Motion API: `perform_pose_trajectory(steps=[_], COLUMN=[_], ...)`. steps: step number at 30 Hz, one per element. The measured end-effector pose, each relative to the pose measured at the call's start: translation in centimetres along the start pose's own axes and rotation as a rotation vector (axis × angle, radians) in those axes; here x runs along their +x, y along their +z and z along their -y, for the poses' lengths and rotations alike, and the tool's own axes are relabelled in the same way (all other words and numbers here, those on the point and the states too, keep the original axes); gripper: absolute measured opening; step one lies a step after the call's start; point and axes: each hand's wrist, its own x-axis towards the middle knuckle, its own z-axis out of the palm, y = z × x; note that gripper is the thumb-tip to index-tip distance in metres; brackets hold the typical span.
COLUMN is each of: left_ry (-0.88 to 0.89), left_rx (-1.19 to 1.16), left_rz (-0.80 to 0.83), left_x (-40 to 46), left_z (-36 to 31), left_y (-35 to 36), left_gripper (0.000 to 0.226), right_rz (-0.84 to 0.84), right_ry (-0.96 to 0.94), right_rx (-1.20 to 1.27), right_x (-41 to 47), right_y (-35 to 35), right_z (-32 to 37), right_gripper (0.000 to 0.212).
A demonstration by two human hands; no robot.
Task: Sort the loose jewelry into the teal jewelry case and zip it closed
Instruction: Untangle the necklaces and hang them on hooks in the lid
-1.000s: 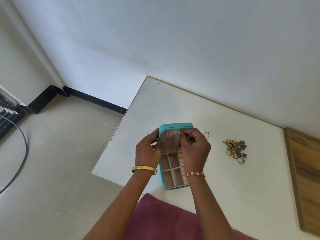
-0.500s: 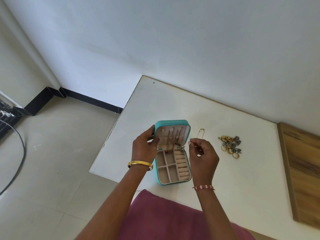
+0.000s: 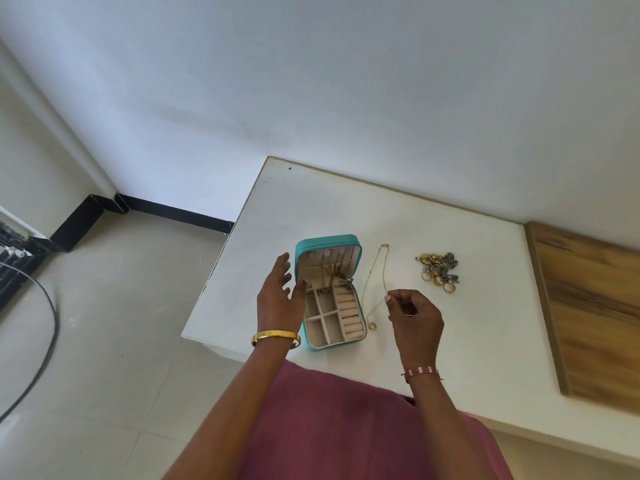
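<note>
The teal jewelry case (image 3: 328, 240) stands open on the white table (image 3: 485, 341), lid raised, with beige compartments and ring rolls in its base. Chains hang inside the lid. My left hand (image 3: 278, 299) is at the case's left side with fingers straight, holding nothing. A thin gold necklace (image 3: 367, 292) lies on the table just right of the case. My right hand (image 3: 414, 315) has its fingers curled and pinches that necklace at the fingertips. A pile of loose rings and earrings (image 3: 439, 270) lies farther right, apart from both hands.
A wooden board (image 3: 588, 306) covers the table's right end. The table's left edge (image 3: 221, 265) drops to a tiled floor with a black cable (image 3: 48, 327). A pink garment (image 3: 329, 420) fills the bottom near me. A wall runs along the back.
My right hand left the case lid and moved right to the gold necklace on the table. My left hand let go of the lid and opened beside the case.
</note>
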Motion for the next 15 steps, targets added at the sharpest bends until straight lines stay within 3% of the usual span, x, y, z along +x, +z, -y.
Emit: perform_pose_trajectory(steps=[8,15], left_ry=[-0.013,0.071], left_rx=[-0.038,0.157], left_rz=[-0.190,0.020], left_x=[-4.5,-7.2], left_z=[0.1,0.8], left_y=[0.5,2.4], left_gripper=[0.034,0.022], right_rz=[0.103,0.272], right_ry=[0.057,-0.067], right_rx=[-0.154,-0.361], right_x=[-2.1,-2.9], right_y=[-2.3,-1.4], right_z=[-2.9,-3.7], right_gripper=[0.007,0.027])
